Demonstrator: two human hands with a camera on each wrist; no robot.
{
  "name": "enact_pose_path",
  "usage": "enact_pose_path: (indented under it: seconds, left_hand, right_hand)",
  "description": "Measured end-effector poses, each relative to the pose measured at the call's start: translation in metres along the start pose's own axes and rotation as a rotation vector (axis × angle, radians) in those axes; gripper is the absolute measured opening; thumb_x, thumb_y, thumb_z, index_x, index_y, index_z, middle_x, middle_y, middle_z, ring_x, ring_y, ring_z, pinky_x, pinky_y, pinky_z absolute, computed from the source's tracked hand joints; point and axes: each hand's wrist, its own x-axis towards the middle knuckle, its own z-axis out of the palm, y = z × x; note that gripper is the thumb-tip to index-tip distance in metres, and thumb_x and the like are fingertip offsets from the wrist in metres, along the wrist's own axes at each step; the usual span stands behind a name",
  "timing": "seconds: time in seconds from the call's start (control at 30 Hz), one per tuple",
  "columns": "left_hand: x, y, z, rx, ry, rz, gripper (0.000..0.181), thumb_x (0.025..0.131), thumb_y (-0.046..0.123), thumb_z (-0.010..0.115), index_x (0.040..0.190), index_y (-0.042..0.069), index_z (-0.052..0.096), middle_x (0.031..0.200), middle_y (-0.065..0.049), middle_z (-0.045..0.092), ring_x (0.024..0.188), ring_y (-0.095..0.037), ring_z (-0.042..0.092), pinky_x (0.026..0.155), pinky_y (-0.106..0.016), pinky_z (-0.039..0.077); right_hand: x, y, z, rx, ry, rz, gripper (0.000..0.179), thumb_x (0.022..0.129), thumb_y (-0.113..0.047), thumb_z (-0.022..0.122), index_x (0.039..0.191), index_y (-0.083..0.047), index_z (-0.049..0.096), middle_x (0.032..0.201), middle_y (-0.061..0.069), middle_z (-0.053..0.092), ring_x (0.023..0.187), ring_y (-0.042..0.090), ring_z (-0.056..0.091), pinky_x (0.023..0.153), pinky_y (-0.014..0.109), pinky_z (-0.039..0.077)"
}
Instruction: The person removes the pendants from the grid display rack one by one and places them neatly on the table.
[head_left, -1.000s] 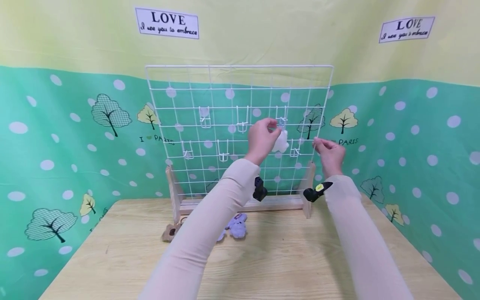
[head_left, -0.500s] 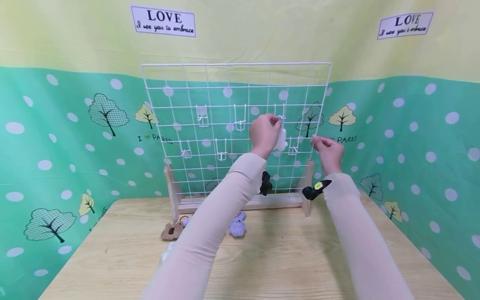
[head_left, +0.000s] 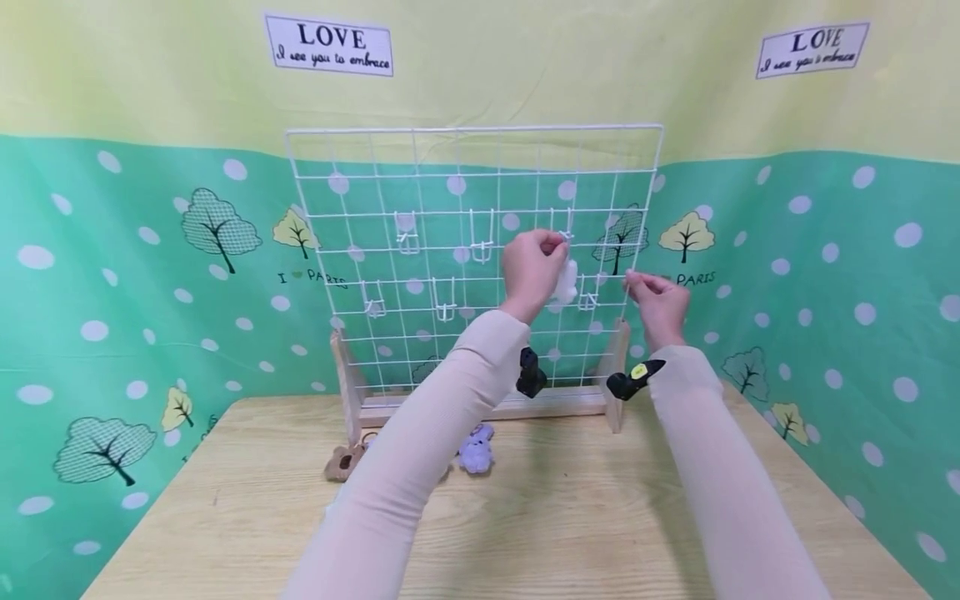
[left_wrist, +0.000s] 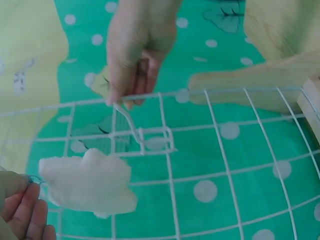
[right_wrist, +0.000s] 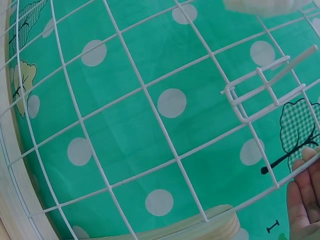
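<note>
My left hand (head_left: 528, 273) pinches the small metal ring of a white plush keychain (head_left: 567, 283) between thumb and fingers. It is close in front of the upper right hook (head_left: 564, 236) on the white wire grid rack (head_left: 480, 128). In the left wrist view the plush (left_wrist: 87, 182) hangs from the ring by the fingertips. Whether the ring touches the hook is hidden behind the fingers. My right hand (head_left: 662, 307) grips the rack's right edge wire, beside the lower right hook (head_left: 588, 302). The right wrist view also shows these fingers (right_wrist: 307, 185) on the edge wire.
A brown plush keychain (head_left: 342, 463) and a purple one (head_left: 476, 452) lie on the wooden table (head_left: 525, 533), partly behind my left sleeve. Several other white hooks hang on the grid. Wooden feet (head_left: 345, 387) hold the rack up, in front of a green dotted cloth.
My left hand has shifted slightly to the right with the white plush keychain, which has turned a little. The right hand keeps its hold on the rack's edge.
</note>
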Motion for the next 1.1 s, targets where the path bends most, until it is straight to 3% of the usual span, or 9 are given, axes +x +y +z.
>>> enact_pose_path:
  seconds: [0.33,0.63,0.87,1.1]
  left_hand:
    - [-0.012,0.011,-0.010,-0.063,-0.021,0.038,0.014,0.089,0.016,0.066,0.096,0.005,0.072,0.090,-0.005,0.070,0.078,-0.011,0.063,0.067,-0.018,0.052]
    - [-0.024,0.013,-0.023,-0.174,-0.124,-0.010,0.014,0.089,0.016,0.067,0.098,0.006,0.072,0.093,-0.004,0.069,0.082,-0.012,0.062,0.072,-0.017,0.052]
    - [-0.038,0.004,-0.040,-0.263,-0.193,-0.058,0.013,0.087,0.014,0.068,0.097,0.006,0.072,0.091,-0.003,0.070,0.081,-0.012,0.063,0.072,-0.021,0.053]
    - [-0.057,-0.013,-0.064,-0.281,-0.264,-0.093,0.015,0.088,0.017,0.067,0.099,0.009,0.071,0.094,-0.002,0.071,0.087,-0.013,0.063,0.077,-0.022,0.052]
  right_hand:
    - [0.000,0.000,-0.001,-0.018,-0.003,0.005,0.039,0.082,-0.039,0.069,0.110,-0.013,0.068,0.099,-0.003,0.069,0.100,0.012,0.064,0.102,0.032,0.041]
    - [0.000,0.001,-0.001,-0.003,-0.013,0.011,0.039,0.082,-0.037,0.069,0.112,-0.012,0.067,0.104,0.000,0.068,0.102,0.012,0.064,0.099,0.029,0.043]
    - [0.000,0.001,-0.002,-0.022,-0.005,0.010,0.038,0.083,-0.038,0.069,0.111,-0.013,0.068,0.102,-0.002,0.069,0.102,0.012,0.064,0.103,0.031,0.040]
    - [-0.002,0.001,-0.001,-0.016,-0.007,-0.003,0.038,0.083,-0.038,0.069,0.111,-0.012,0.068,0.098,-0.004,0.070,0.099,0.011,0.064,0.102,0.032,0.041]
